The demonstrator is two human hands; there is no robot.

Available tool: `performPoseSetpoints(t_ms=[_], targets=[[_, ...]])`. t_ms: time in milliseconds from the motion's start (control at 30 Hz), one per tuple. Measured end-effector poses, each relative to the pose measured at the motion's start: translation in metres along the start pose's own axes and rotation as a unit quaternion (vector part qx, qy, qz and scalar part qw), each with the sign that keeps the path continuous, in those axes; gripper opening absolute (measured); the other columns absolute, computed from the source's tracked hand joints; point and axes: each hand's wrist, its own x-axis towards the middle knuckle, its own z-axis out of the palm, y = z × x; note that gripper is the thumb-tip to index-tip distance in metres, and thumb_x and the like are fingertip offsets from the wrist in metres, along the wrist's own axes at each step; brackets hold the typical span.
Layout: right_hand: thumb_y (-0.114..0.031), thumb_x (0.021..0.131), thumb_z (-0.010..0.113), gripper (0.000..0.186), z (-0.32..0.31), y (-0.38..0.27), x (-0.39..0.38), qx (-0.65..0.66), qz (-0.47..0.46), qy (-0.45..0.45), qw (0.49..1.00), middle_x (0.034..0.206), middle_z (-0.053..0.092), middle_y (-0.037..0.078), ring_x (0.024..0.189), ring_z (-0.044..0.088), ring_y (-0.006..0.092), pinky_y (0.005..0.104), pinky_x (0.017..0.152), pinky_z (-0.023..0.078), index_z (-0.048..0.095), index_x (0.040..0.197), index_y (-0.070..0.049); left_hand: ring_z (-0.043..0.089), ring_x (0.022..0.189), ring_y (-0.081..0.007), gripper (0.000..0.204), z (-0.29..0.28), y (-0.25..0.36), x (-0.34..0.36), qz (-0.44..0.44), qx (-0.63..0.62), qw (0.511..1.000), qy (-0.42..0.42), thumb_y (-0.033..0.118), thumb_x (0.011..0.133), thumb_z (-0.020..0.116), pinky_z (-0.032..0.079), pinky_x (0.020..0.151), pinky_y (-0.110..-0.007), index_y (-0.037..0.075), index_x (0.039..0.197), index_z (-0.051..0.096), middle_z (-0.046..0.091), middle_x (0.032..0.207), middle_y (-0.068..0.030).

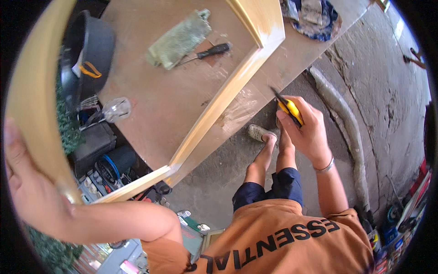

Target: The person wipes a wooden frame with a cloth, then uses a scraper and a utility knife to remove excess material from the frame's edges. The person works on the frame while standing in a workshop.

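Observation:
A pale wooden frame (pixel 218 101), with angled corners and whitish patches at its joints, stands over the brown tabletop (pixel 150 114). On the far left my left hand (pixel 39 196) grips the frame's near, blurred side; its fingers curl along the outer edge, partly hidden. My right hand (pixel 312 130) is closed around a yellow and black utility knife (pixel 290 110), its dark tip pointing up and left toward the frame. The knife is apart from the wood, just past the table's edge.
On the table lie a light green cloth (pixel 182 39), a black-handled screwdriver (pixel 213 50) and a blue patterned cloth (pixel 319 20). A black tub (pixel 98 50) and a clear plastic cup (pixel 117 109) are at the left. A long grey pipe-like piece (pixel 340 109) lies on the floor.

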Motion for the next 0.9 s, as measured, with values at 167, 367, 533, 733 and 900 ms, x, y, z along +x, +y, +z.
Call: performPoseSetpoints(t_ms=[167, 367, 533, 733, 900], targets=[[-0.012, 0.1, 0.066, 0.017, -0.014, -0.02, -0.034, 0.25, 0.178, 0.075, 0.949, 0.079, 0.06, -0.004, 0.069, 0.058, 0.0064, 0.0253, 0.06, 0.047, 0.066, 0.111, 0.001, 0.067, 0.101, -0.0245, 0.063, -0.08, -0.082, -0.023, -0.061, -0.105, 0.96, 0.252, 0.047, 0.1, 0.066, 0.051, 0.094, -0.035, -0.008, 0.132, 0.062, 0.068, 0.121, -0.0184], [-0.019, 0.106, 0.06, 0.02, -0.055, -0.038, -0.017, 0.247, 0.135, 0.111, 0.953, 0.071, 0.057, -0.005, 0.053, 0.049, 0.0019, 0.0204, 0.046, 0.037, 0.064, 0.114, -0.001, 0.06, 0.122, -0.0297, 0.081, -0.134, -0.115, -0.056, -0.189, -0.267, 0.845, 0.423, 0.059, 0.099, 0.061, 0.045, 0.107, -0.041, -0.005, 0.147, 0.048, 0.061, 0.136, -0.0191], [-0.023, 0.109, 0.054, 0.031, -0.059, -0.032, -0.011, 0.202, 0.071, 0.145, 0.966, 0.075, 0.053, -0.004, 0.059, 0.048, 0.0029, 0.0201, 0.053, 0.039, 0.061, 0.13, -0.001, 0.052, 0.136, -0.0275, 0.079, -0.051, -0.124, -0.095, -0.246, -0.391, 0.775, 0.431, 0.06, 0.104, 0.048, 0.037, 0.116, -0.043, 0.0, 0.155, 0.039, 0.051, 0.151, -0.0162], [-0.024, 0.107, 0.045, 0.042, -0.037, -0.003, -0.036, 0.103, 0.052, 0.106, 0.988, 0.091, 0.059, 0.006, 0.078, 0.057, 0.0145, 0.0312, 0.072, 0.047, 0.051, 0.143, -0.003, 0.037, 0.149, -0.0289, 0.09, 0.06, -0.082, -0.13, -0.261, -0.428, 0.767, 0.4, 0.069, 0.101, 0.045, 0.025, 0.124, -0.046, 0.003, 0.159, 0.031, 0.036, 0.163, -0.0157], [-0.017, 0.091, 0.072, 0.05, -0.013, -0.001, -0.039, -0.067, -0.062, 0.013, 0.996, 0.105, 0.062, 0.019, 0.087, 0.067, 0.0388, 0.0409, 0.076, 0.056, 0.055, 0.136, -0.004, 0.039, 0.147, -0.0235, 0.084, 0.099, -0.083, -0.152, -0.256, -0.459, 0.75, 0.402, 0.071, 0.099, 0.046, 0.022, 0.126, -0.044, 0.012, 0.158, 0.036, 0.038, 0.163, -0.0089]])
